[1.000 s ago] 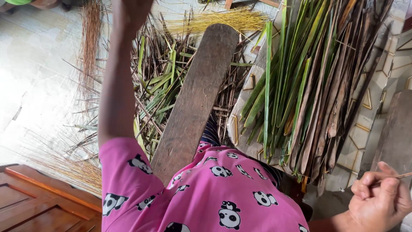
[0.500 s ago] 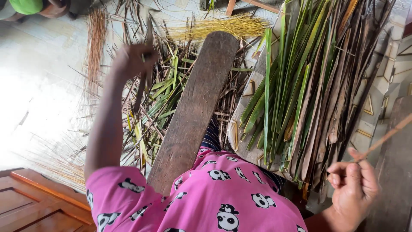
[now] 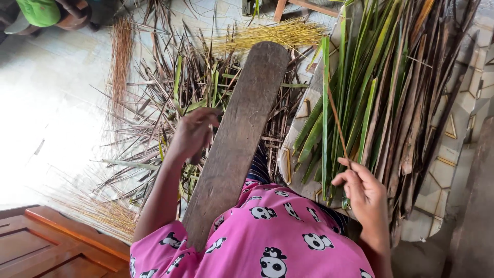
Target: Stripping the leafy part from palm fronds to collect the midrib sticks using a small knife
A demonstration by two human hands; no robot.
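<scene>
Between both hands, wooden plank (image 3: 234, 144)

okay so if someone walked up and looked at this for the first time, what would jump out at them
Probably the long wooden board slanting up the middle from the pink panda-print lap, with the left hand touching its left edge. Right of it, a thick pile of green and brown leaf strips fans over a patterned mat, where the right hand pinches a thin brown rib. Stripped scraps litter the floor at left.

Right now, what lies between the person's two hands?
In the head view, a long dark wooden board lies between the left hand and the right hand, which pinches a thin brown stick. Some green leaves lie there too.
</scene>
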